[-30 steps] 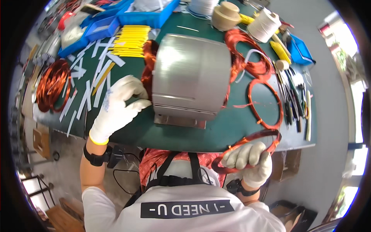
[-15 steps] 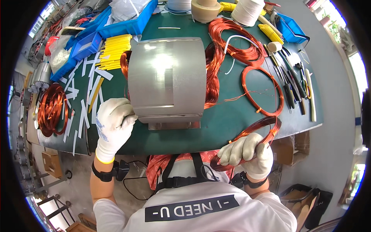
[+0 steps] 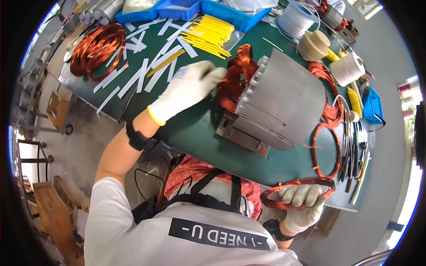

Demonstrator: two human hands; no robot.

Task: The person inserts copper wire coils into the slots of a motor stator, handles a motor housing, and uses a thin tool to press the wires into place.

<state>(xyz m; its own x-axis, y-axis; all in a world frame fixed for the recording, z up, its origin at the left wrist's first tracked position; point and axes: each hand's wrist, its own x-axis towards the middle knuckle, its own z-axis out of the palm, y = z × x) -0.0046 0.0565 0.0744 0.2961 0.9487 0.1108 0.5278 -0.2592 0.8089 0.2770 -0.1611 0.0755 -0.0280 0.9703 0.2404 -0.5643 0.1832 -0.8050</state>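
A grey metal stator (image 3: 284,97), a broad cylinder with a slotted end, rests tilted on a metal base (image 3: 242,135) on the table. Bundled copper windings (image 3: 230,88) bulge from its left end. Beside them, my left hand (image 3: 191,88) in a white glove reaches in with fingers loosely bent and apart; nothing shows in them, and whether they touch the windings I cannot tell. At the table's front edge, my gloved right hand (image 3: 304,206) is closed round a coil of copper wire (image 3: 277,205), whose loop extends to the left.
Loose copper coils (image 3: 98,51) lie at far left, near white strips (image 3: 142,75) and yellow sticks (image 3: 208,35). Blue bins (image 3: 242,15) and thread spools (image 3: 346,68) stand at the back. Another copper ring (image 3: 326,148) and hand tools (image 3: 355,155) lie on the right.
My view has turned toward the left, so the stator's slotted end now shows. My left hand has moved from the stator's front edge to its left windings. The right hand keeps its coil.
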